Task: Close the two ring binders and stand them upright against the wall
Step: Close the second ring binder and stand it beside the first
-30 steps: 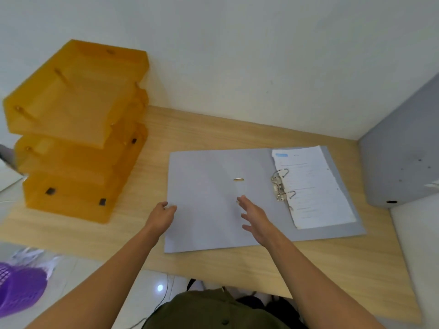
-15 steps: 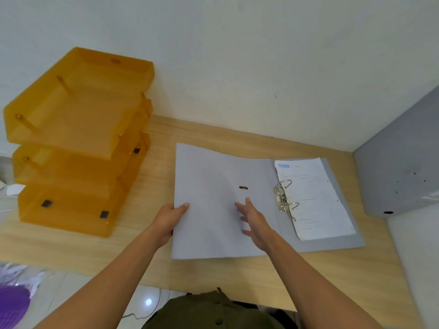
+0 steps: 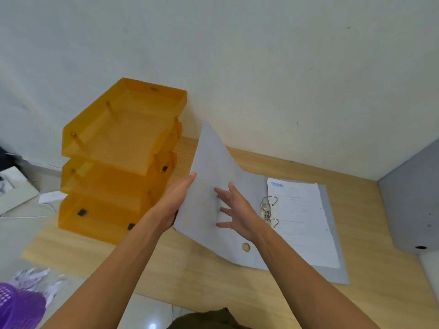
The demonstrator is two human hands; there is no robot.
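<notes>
A grey ring binder point(image 3: 332, 269) lies open on the wooden desk point(image 3: 213, 288), with white punched sheets point(image 3: 301, 222) on its right half beside the metal rings point(image 3: 267, 211). Its left cover point(image 3: 209, 162) is lifted steeply off the desk. My left hand point(image 3: 175, 200) grips that cover's outer edge from behind. My right hand point(image 3: 235, 210) rests flat with spread fingers on the cover's inner face. A second grey binder point(image 3: 413, 205) stands at the right edge of the desk, closed.
An orange three-tier letter tray point(image 3: 114, 167) stands at the left against the white wall point(image 3: 261, 67). A purple basket point(image 3: 19, 307) with paper shreds sits on the floor at lower left. White cables and a board lie on the floor at far left.
The binder's left cover has risen from flat on the desk to steeply tilted. My left hand went up with its edge and my right hand followed on the inner face.
</notes>
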